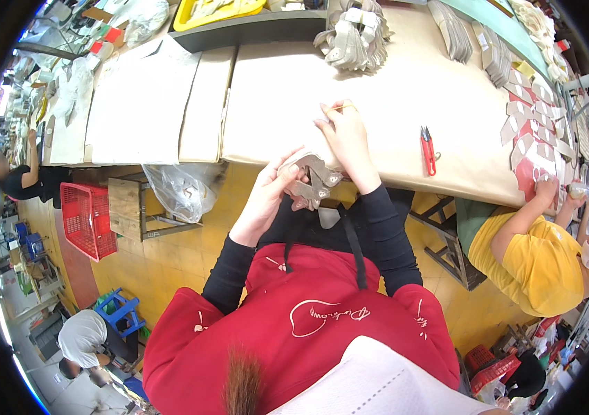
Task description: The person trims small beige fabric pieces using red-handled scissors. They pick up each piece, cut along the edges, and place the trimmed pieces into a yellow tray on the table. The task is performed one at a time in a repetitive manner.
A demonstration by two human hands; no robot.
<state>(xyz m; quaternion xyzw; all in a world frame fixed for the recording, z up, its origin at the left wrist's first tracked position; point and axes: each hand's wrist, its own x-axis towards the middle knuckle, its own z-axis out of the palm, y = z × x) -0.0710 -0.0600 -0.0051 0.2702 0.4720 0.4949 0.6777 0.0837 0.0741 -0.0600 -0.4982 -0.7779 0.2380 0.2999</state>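
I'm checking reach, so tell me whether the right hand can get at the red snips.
Likely yes: the red snips lie right of the right hand with nothing between, though its fingers seem to pinch a thin yellowish piece.

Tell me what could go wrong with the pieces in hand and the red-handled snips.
The left hand holds loosely fanned, grey-brown flat pieces at the front edge of the pale, paper-covered table; some might slip and drop.

The red-handled metal snips lie close to that edge, so the right arm could knock them off.
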